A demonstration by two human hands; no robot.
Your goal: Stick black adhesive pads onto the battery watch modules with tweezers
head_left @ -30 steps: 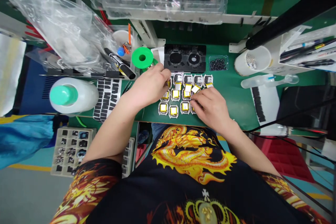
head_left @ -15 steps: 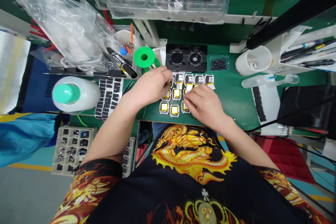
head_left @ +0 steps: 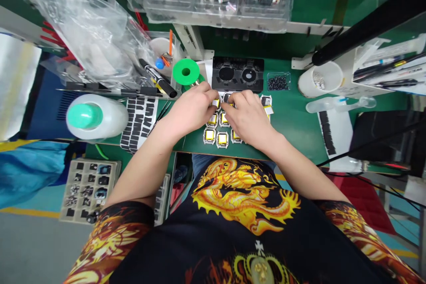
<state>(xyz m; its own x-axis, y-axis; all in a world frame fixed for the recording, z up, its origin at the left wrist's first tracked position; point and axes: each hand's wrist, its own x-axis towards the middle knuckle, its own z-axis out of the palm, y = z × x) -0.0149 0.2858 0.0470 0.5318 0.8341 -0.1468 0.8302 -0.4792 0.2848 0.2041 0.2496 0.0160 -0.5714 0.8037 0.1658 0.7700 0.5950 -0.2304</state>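
Left hand (head_left: pixel 189 111) and right hand (head_left: pixel 248 117) curled, fingertips close together over the top row of yellow-topped cells (head_left: pixel 209 135) in silver frames, on the green bench mat (head_left: pixel 293 133); any pinch hidden, cannot tell. Small parts seemed to need slow fingertip work, sparing neighbours

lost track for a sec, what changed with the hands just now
The right hand slid left and forward over the rows of yellow-topped square parts, now close beside the left hand, which barely moved. Any grip is hidden. The green spool and white bottle stayed put.
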